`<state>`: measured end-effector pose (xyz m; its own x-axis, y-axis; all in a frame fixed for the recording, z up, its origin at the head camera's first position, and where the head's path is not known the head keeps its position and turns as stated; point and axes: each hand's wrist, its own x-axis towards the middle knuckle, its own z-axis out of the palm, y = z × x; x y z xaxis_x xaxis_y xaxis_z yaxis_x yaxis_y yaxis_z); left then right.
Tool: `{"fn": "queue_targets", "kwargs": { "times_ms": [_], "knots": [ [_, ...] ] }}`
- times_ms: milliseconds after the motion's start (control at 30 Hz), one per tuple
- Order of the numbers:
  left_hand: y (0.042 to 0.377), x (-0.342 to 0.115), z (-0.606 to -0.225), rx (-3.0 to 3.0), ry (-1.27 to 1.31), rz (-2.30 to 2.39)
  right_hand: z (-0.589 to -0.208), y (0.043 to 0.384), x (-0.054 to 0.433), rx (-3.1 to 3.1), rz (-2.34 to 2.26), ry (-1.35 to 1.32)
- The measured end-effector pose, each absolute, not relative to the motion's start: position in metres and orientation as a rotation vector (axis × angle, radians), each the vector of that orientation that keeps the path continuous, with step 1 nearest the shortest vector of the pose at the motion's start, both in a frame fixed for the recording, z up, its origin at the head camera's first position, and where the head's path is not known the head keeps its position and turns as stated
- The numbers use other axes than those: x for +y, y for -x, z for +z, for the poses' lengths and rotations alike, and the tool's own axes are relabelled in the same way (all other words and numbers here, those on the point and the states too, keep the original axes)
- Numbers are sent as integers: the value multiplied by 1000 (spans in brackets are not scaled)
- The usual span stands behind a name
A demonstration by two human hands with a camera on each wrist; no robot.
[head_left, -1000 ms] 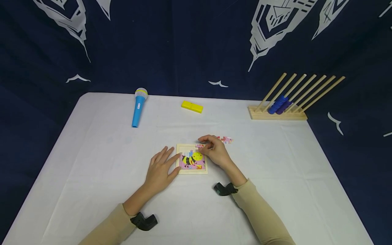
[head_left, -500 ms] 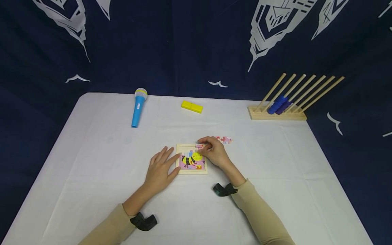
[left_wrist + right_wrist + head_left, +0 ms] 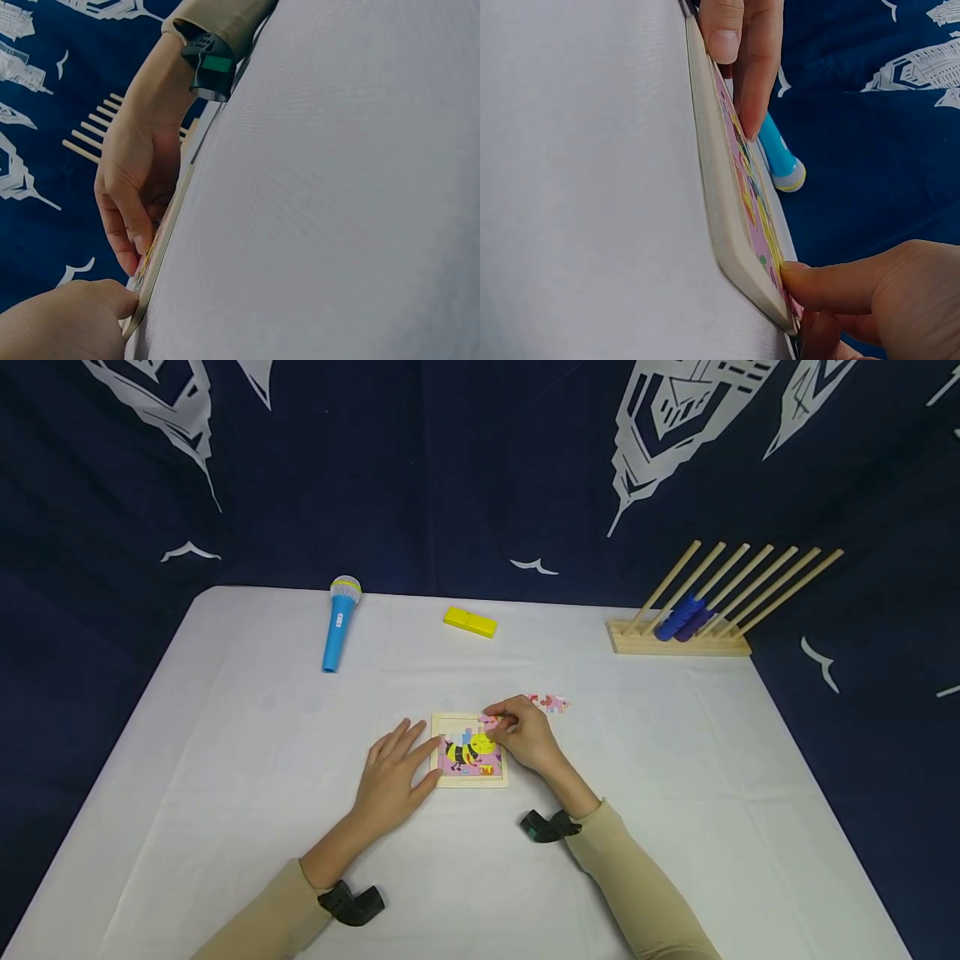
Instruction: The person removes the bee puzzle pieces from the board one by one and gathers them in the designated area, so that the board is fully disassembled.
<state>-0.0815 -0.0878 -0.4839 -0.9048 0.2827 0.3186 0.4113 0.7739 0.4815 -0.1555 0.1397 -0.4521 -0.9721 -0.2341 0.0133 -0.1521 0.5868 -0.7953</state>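
Soft, even light; wrist views dimmer

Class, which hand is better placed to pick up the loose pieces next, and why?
Probably the right hand: though occupied at the far right corner of the puzzle, it is beside the loose pieces. The left hand is at the puzzle's left edge, so it would likely reach across.
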Motion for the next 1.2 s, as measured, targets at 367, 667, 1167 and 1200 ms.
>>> {"fn": "queue_targets", "kwargs": {
  "times_ms": [367,667,1167,1200],
  "knots": [
    [81,-87,-484,-2756,540,-810,-454,155,141,2751,-1368,411],
    [80,-88,-483,-2742,541,-802,-446,157,140,2691,-1430,432],
    [80,-85,-486,-2672,548,-813,-413,188,221,2553,-1752,106],
    [81,-85,-486,-2665,552,-809,-413,189,229,2564,-1748,94]
  ]
}}
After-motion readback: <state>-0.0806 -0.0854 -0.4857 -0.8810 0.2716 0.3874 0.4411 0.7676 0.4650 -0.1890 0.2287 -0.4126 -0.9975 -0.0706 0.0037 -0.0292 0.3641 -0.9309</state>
